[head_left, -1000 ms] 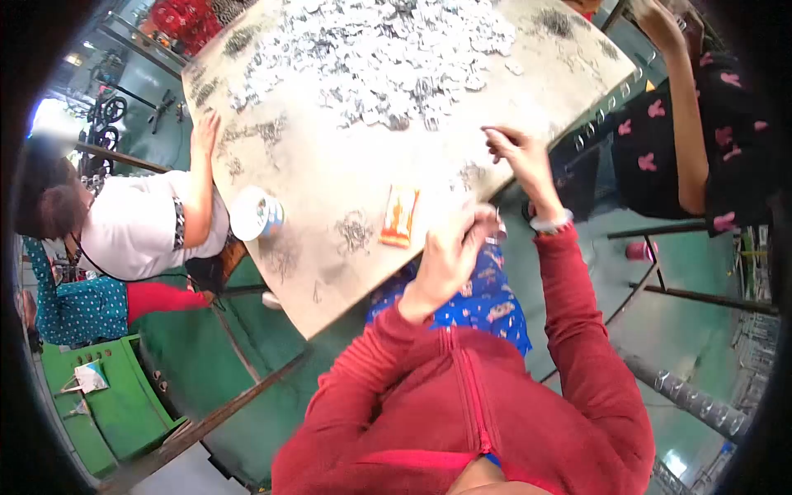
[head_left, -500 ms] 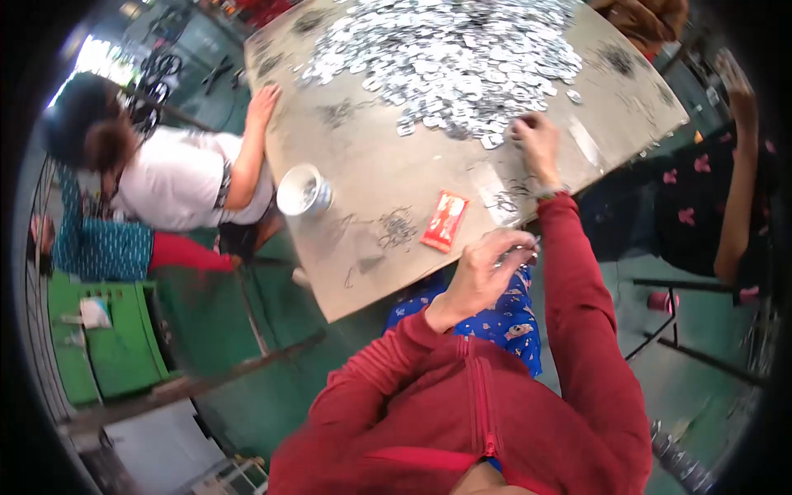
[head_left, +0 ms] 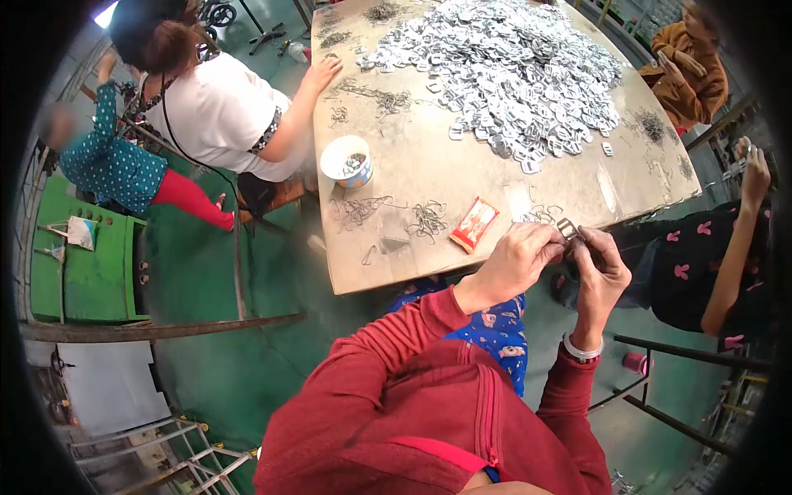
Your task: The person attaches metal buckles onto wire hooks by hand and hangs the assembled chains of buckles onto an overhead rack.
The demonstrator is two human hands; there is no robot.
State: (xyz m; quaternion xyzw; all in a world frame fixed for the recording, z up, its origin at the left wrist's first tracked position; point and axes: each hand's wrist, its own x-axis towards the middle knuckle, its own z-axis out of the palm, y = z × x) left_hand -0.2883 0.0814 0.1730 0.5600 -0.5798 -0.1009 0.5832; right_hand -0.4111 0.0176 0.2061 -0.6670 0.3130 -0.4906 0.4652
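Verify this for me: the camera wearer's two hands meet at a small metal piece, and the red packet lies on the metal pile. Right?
Not quite: the head view shows the red packet on the tabletop, apart from the metal pile. The left hand and right hand do meet at a small metal piece.

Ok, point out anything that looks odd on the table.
The red packet, lying near the edge of the table, between clumps of thin dark wires. It seems a wrapped item, unlike the heaped metal pieces.
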